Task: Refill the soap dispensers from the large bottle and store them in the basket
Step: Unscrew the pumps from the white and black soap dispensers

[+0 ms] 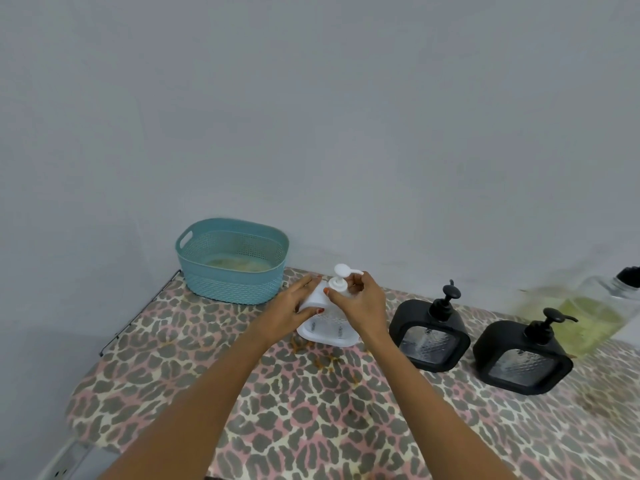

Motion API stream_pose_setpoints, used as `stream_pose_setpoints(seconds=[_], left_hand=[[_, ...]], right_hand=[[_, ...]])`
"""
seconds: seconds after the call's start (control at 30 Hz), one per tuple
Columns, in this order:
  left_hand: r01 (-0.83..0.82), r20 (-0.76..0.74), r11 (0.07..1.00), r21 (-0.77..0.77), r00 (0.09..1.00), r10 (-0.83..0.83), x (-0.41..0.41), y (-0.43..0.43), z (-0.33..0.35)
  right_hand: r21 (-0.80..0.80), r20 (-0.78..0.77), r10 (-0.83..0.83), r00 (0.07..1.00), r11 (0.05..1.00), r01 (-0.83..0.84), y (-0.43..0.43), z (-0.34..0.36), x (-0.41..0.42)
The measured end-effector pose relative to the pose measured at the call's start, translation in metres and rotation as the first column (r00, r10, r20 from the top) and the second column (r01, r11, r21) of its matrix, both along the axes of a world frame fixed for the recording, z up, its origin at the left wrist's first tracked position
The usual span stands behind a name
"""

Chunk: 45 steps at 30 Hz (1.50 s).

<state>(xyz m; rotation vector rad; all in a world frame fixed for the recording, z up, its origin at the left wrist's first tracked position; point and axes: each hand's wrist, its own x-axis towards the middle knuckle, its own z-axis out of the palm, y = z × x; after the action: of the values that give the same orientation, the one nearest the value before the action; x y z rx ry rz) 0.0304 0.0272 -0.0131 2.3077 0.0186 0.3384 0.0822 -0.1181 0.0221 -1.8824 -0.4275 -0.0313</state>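
A white soap dispenser (327, 329) stands on the table, its white pump head (346, 271) on top. My left hand (294, 308) grips the dispenser's left shoulder. My right hand (360, 299) is closed around the pump collar. Two black dispensers (429, 336) (523, 356) with black pumps stand to the right. The large clear bottle (581, 317) with yellow-green soap and a black cap lies at the far right. A teal perforated basket (232, 261) sits at the back left against the wall, holding no dispenser.
The table wears a leopard-print cloth (311, 410) with orange-brown stains near the white dispenser. A grey wall runs right behind the table. The table's left edge falls off beside the basket.
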Motion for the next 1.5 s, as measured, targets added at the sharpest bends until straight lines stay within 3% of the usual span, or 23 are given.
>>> stream_pose_setpoints(seconds=[0.23,0.4,0.67,0.9,1.5], left_hand=[[-0.003,0.028,1.0,0.004,1.0,0.003,0.001,0.001,-0.003],[-0.003,0.01,1.0,0.027,1.0,0.002,0.0,0.001,-0.002],[0.009,0.036,1.0,0.016,0.999,-0.009,0.0,0.001,-0.001],[0.015,0.036,1.0,-0.008,0.999,-0.014,0.0,0.0,-0.001],[0.052,-0.126,0.999,0.016,0.991,-0.049,0.0,0.003,0.012]], right_hand=[[0.008,-0.023,0.091,0.996,0.996,-0.091,0.0,-0.001,-0.002],[-0.08,0.071,0.009,0.997,0.997,-0.004,0.002,-0.002,-0.001],[-0.044,0.024,0.07,0.997,0.997,-0.069,0.0,-0.001,-0.005],[-0.073,0.076,0.051,0.996,0.996,-0.046,0.001,0.003,-0.004],[0.068,0.257,-0.036,0.966,0.998,0.019,-0.006,0.083,-0.008]])
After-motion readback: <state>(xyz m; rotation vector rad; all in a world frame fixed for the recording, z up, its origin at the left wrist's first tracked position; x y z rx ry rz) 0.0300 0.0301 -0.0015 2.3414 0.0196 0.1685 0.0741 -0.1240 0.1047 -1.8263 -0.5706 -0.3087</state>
